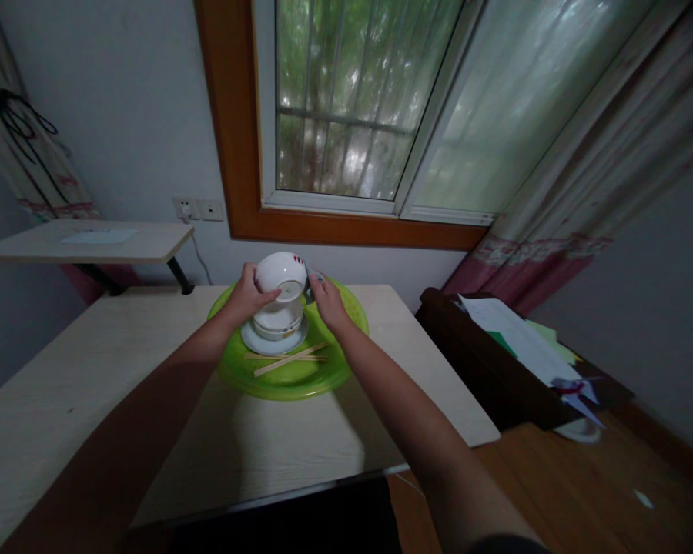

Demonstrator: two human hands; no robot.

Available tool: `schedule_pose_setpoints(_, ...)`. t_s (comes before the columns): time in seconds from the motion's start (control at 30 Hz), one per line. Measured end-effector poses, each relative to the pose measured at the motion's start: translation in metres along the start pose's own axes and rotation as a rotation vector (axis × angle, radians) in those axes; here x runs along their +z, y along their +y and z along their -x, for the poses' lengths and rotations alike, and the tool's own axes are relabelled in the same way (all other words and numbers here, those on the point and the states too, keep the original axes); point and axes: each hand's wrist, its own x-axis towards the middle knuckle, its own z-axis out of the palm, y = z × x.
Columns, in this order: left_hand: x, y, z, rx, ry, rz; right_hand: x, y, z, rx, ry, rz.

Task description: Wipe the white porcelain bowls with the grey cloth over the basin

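Observation:
A white bowl (280, 271) with small red marks near its rim is held up on its side, its underside towards me. My left hand (246, 296) grips it from the left, with the thumb across its base. At the bowl's right edge, my right hand (328, 304) is closed around something greyish that I cannot make out. Just below, more white bowls (277, 322) are stacked on a white plate (255, 343). Wooden chopsticks (289, 360) lie crossed in front of the plate. All this crockery is on a round green tray (292, 391).
The tray sits on a pale wooden table (167, 415). A raised shelf (35, 242) with a paper on it stands at the back left. Behind are a wall socket (196, 208) and a window. Beyond the table's right edge, a dark cabinet (479, 362) carries papers.

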Motion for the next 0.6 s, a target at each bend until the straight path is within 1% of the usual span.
schedule_pose_setpoints(0.07,-0.001,-0.003,-0.002,-0.005,0.038,0.041,0.001,0.005,0.0,0.093,-0.079,-0.081)
schedule_pose_setpoints(0.1,-0.001,-0.006,-0.003,-0.008,0.047,0.067,0.002,0.006,0.001,0.107,-0.117,-0.122)
schedule_pose_setpoints(0.2,-0.001,-0.013,-0.007,-0.009,0.035,0.135,0.009,0.008,0.001,0.062,-0.161,-0.192)
schedule_pose_setpoints(0.27,0.0,-0.017,-0.007,-0.007,0.006,0.163,0.013,0.009,0.0,0.052,-0.149,-0.202)
schedule_pose_setpoints(0.33,0.001,-0.019,-0.007,-0.008,-0.015,0.18,0.014,0.011,0.0,0.071,-0.12,-0.22)
schedule_pose_setpoints(0.47,0.002,-0.02,-0.006,0.015,-0.026,0.195,0.012,0.011,0.0,0.088,-0.07,-0.277)
schedule_pose_setpoints(0.53,0.002,-0.019,-0.005,0.033,-0.042,0.195,0.01,0.011,0.0,0.086,-0.042,-0.264)
schedule_pose_setpoints(0.6,0.002,-0.018,-0.004,0.041,-0.064,0.196,0.008,0.012,-0.001,0.085,-0.007,-0.202)
